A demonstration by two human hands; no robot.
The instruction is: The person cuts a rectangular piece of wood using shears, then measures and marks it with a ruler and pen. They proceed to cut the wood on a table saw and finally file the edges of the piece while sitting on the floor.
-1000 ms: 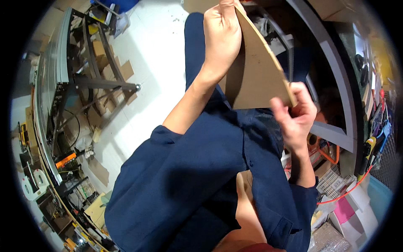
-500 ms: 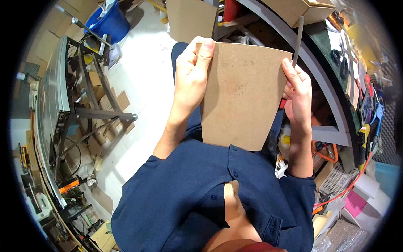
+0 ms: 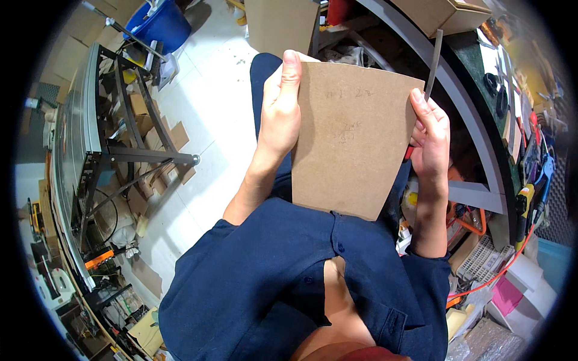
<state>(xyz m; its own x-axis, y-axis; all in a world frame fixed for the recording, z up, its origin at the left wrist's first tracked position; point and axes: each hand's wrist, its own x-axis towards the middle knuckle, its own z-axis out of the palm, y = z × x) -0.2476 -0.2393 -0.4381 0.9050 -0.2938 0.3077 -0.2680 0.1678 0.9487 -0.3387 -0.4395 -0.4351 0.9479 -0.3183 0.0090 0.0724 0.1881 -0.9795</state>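
A brown fibreboard panel (image 3: 355,156), narrower at its bottom, is held up in front of my chest with faint pencil marks on its face. My left hand (image 3: 280,117) grips its upper left edge, thumb on the front and fingers hidden behind. At the upper right edge, my right hand (image 3: 431,135) pinches the panel with the thumb in front. The same hand also holds a slim metal file (image 3: 435,63), whose blade points up past the thumb and whose red handle shows below the fingers. The panel's lower edge is close to my dark blue shirt.
On my right, a curved-looking workbench (image 3: 466,96) carries a cardboard box (image 3: 442,15), scissors (image 3: 497,90) and several tools. To the left stands a metal-framed table (image 3: 135,153) over cardboard scraps. A blue bucket (image 3: 159,30) is beyond it. Another brown board (image 3: 282,27) stands ahead.
The panel and both hands sit slightly farther right in view, and the surroundings have shifted slightly too. The left thumb now lies more upright along the panel's edge. Both grips stay.
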